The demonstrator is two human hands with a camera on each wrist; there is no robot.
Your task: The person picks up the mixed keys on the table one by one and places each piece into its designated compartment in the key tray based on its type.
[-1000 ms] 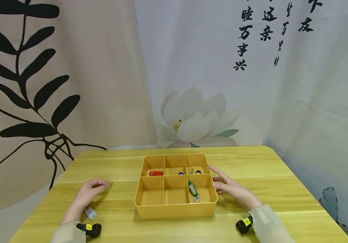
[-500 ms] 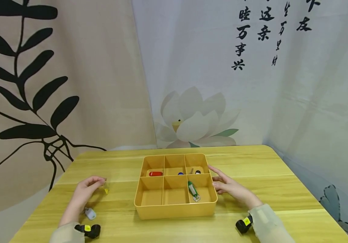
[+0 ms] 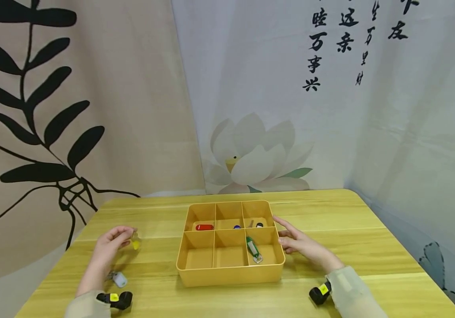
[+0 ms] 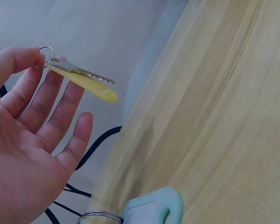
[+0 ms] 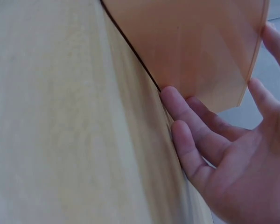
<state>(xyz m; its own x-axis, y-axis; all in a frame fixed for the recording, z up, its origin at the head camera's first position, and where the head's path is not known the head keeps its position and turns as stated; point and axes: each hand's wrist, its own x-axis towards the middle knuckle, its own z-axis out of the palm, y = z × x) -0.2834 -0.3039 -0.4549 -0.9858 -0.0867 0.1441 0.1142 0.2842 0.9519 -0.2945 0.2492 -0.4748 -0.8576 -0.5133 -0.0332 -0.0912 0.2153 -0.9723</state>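
In the head view my left hand (image 3: 110, 243) is at the left of the table, holding up a yellow key tag (image 3: 135, 243). Thumb and index finger pinch its metal ring (image 4: 47, 48) in the left wrist view, and a silver key (image 4: 84, 72) hangs alongside the tag. A pale key tag (image 3: 119, 279) with its own ring lies on the table near that wrist. My right hand (image 3: 303, 247) rests against the right side of a yellow divided box (image 3: 229, 277), fingers spread along its wall (image 5: 186, 51).
Inside the box, a green key tag (image 3: 252, 247) lies in the front right compartment. The back row holds a red tag (image 3: 204, 227), a blue piece (image 3: 237, 227), and a dark-topped piece (image 3: 259, 225) beside a key. A printed curtain (image 3: 152, 110) hangs behind the table.
My left hand has moved slightly left and away from me, raising the yellow key tag, which now hangs in plain view. My right hand and the box have stayed put.
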